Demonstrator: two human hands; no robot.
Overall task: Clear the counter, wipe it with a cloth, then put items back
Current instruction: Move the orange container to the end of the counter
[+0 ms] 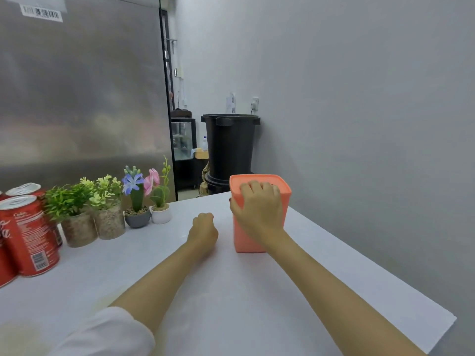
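An orange lidded plastic container [246,237] stands upright on the white counter [231,304] near its far right edge. My right hand [258,204] grips the container from above, fingers curled over the lid and thumb on its left side. My left hand [204,229] rests on the counter just left of the container, curled into a fist with nothing in it. Red cola cans [28,235] stand at the left edge. Beside them is a row of small potted artificial plants [108,209], two in glass pots, two in small bowls with flowers.
A steel fridge wall [82,98] rises behind the cans and plants. Beyond the counter's far edge a tall black bin [230,147] stands on the floor. A grey wall [359,124] runs along the counter's right side.
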